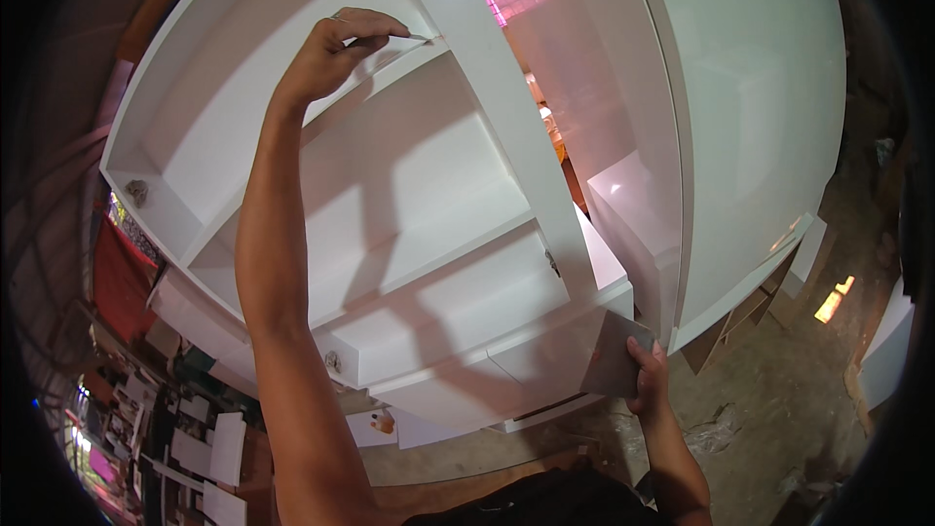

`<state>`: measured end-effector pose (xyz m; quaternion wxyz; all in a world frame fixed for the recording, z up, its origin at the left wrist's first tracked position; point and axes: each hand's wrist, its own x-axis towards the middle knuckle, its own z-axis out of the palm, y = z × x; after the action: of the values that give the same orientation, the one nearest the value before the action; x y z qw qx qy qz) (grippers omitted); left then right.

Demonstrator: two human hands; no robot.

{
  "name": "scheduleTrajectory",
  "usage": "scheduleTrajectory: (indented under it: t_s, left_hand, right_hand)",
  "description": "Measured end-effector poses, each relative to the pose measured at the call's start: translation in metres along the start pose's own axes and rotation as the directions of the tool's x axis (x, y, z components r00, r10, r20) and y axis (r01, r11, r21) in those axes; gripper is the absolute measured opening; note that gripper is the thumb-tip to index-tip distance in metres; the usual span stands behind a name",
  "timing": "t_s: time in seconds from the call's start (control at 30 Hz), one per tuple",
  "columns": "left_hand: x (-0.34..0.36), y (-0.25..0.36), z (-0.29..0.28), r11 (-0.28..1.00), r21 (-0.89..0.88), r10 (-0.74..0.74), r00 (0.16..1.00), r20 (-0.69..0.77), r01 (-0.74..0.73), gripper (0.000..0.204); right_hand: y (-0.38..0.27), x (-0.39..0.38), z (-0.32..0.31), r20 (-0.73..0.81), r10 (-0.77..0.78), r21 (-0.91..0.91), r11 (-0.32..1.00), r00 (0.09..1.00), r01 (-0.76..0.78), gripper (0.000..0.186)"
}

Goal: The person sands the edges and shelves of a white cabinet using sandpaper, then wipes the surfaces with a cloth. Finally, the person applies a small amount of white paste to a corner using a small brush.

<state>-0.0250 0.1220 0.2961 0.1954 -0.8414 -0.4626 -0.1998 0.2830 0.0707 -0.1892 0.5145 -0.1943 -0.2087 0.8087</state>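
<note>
A white cabinet [409, 156] with shelves fills the middle. My left hand [341, 49] is raised at its upper part, fingers pinched on a small thin tool [420, 37], whose tip meets the edge of a shelf [434, 44] beside the upright divider. Low on the right, my right hand [650, 380] grips a flat grey square piece [607, 356], thumb on its face, held against or just in front of the lower white front [521, 360]. Metal hinges [550, 263] sit on the inner walls; my left forearm hides part of the shelves.
A glossy white panel [760, 136] stands to the right, with a narrow gap beside the divider. Loose boards [808, 253] lean below it on the concrete floor [740, 458]. A red cloth [127, 273] and cluttered stacks of boards [214, 448] are at the lower left.
</note>
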Motion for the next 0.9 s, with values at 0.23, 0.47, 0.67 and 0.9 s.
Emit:
scheduleTrajectory:
  t_s: [0.23,0.47,0.67,0.9]
  left_hand:
    - [-0.083,0.068,0.025,0.917,-0.383,0.051,0.984,-0.17,-0.114,0.024]
    - [-0.16,0.204,0.193,0.883,-0.414,0.177,0.973,-0.147,-0.223,0.038]
    - [-0.16,0.182,0.185,0.94,-0.243,0.216,0.969,-0.118,-0.239,0.037]
    - [-0.12,0.099,0.073,0.987,-0.083,0.133,0.99,-0.041,-0.136,0.038]
  right_hand:
    - [-0.017,0.001,0.03,0.059,-0.011,0.078,0.997,0.998,0.006,0.036]
    - [-0.039,0.0,0.093,0.351,0.014,0.407,0.898,0.936,-0.167,0.038]
    - [-0.039,-0.009,0.112,0.189,0.053,0.331,0.937,0.981,-0.114,0.035]
    - [-0.073,-0.017,0.093,0.114,-0.155,0.351,0.93,0.981,0.106,0.03]
